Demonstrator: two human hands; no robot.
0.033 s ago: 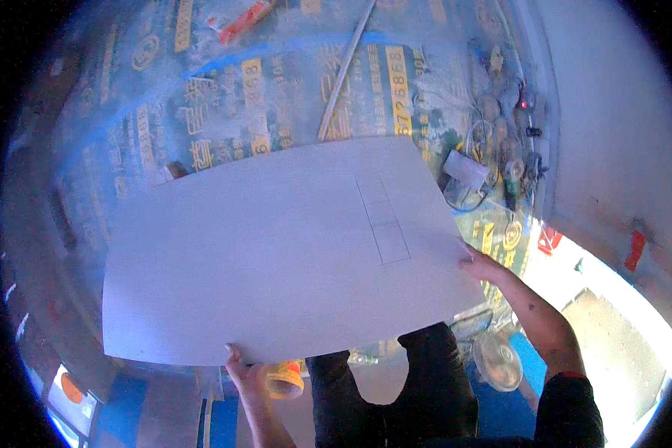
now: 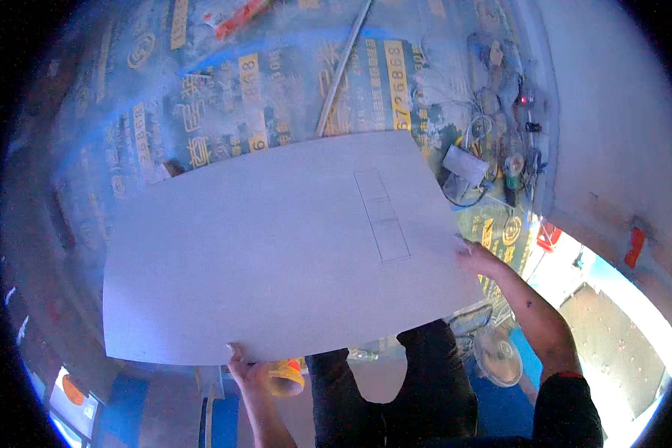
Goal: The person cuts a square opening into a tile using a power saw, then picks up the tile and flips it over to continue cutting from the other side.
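Observation:
A large pale flat board (image 2: 254,254) spans the middle of the view, tilted slightly, hiding much of the floor beyond my legs. Thin dark lines mark a narrow, divided rectangle (image 2: 383,218) on its right part. My left hand (image 2: 248,369) grips the near edge, thumb on top and the other fingers mostly hidden beneath. At the right edge my right hand (image 2: 476,257) holds the board, its fingertips at the rim. Just right of my left hand, below the board, a yellow bucket (image 2: 285,379) shows in part.
Printed protective sheeting (image 2: 291,82) covers the floor, with a long thin strip (image 2: 343,71) lying beyond the board. Cables and a green-bodied power tool (image 2: 512,179) lie by the right wall (image 2: 612,112). A clear round container (image 2: 498,358) stands near my right leg.
The board's far edge and my right hand sit slightly higher in the picture. Both hands keep their hold on the board.

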